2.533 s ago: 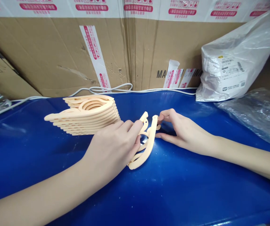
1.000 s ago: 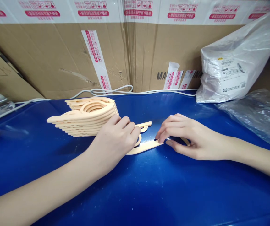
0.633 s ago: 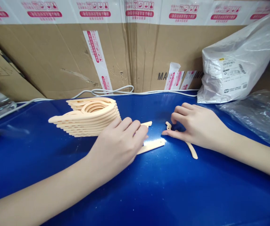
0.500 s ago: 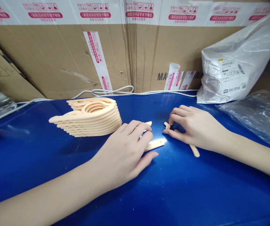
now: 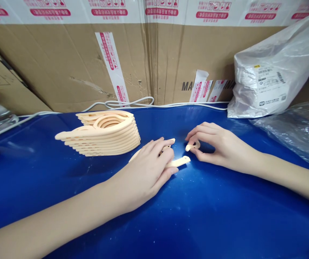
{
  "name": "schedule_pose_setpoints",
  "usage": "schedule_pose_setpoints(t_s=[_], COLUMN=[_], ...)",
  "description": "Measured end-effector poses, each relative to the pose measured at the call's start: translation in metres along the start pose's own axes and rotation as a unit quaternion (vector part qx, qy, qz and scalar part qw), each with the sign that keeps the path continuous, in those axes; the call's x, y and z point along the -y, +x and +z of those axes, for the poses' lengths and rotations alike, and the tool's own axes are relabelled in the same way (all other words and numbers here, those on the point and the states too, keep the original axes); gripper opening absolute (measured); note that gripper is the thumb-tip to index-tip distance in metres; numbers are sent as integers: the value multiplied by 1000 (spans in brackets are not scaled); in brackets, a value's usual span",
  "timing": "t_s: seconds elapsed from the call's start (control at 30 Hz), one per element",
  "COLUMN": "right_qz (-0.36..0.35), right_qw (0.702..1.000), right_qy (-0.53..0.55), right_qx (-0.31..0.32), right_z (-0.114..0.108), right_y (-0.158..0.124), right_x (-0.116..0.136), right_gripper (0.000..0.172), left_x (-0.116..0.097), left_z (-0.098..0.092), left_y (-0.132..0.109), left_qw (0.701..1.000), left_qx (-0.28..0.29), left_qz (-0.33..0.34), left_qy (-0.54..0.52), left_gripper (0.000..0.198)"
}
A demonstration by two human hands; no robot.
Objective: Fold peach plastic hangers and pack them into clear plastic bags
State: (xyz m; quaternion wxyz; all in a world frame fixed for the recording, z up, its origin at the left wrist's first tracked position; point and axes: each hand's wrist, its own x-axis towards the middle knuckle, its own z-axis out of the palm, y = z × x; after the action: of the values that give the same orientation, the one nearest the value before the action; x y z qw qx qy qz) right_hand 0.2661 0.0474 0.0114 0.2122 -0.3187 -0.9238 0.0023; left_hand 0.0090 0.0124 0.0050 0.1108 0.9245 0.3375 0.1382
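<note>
My left hand point(image 5: 150, 169) lies over a cream plastic piece point(image 5: 181, 162), its fingers curled down on it. Two narrow arms of the piece stick out past my fingers, and a curved edge shows behind my knuckles. The rest is covered by the hand. To the right, my right hand point(image 5: 210, 144) pinches a small curved, hook-like cream part point(image 5: 192, 146) between thumb and fingers. A small gap separates this part from the arms under my left hand. Left of both hands stands a neat stack of matching cream plastic frames point(image 5: 113, 133), each with a rounded loop and a pointed end.
Blue sheeting covers the table point(image 5: 197, 216). Large taped cardboard boxes point(image 5: 70, 61) stand along the back, with a white cable point(image 5: 170, 105) at their foot. A white labelled bag point(image 5: 267, 79) sits at the back right, beside clear plastic film point(image 5: 297, 126).
My right hand has turned the hook-like part, and the long strip that stuck out below that hand no longer shows. My left hand has shifted slightly, still over its piece.
</note>
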Motion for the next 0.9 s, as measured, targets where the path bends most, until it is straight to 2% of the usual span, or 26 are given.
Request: schedule_pose_setpoints(t_s=[0.13, 0.27, 0.4, 0.53, 0.7, 0.8, 0.9], right_qz=[31, 57, 45, 37, -21, -33, -35], right_qw=[999, 995, 998, 998, 998, 998, 997], right_qy=[8, 79, 43, -14, -56, -28, -50], right_qx=[-25, 13, 10, 45, 34, 41, 51], right_z=[0, -2, -4, -7, -8, -5, -2], right_y=[0, -4, -5, -5, -4, -5, -7], right_x=[5, 10, 14, 16, 15, 15, 16], right_gripper=[21, 19, 23, 34, 36, 31, 31], left_x=[2, 2, 1, 0, 1, 1, 0], left_z=[0, 2, 1, -1, 1, 2, 2], left_y=[0, 1, 1, -1, -1, 0, 1], left_qw=[999, 997, 994, 992, 992, 994, 998], left_qx=[-25, -51, -69, -83, -84, -77, -59], left_qz=[8, -6, 0, 1, -2, 4, 19], left_qy=[-29, -62, -86, -95, -94, -71, -32], left_gripper=[23, 18, 15, 13, 10, 17, 27])
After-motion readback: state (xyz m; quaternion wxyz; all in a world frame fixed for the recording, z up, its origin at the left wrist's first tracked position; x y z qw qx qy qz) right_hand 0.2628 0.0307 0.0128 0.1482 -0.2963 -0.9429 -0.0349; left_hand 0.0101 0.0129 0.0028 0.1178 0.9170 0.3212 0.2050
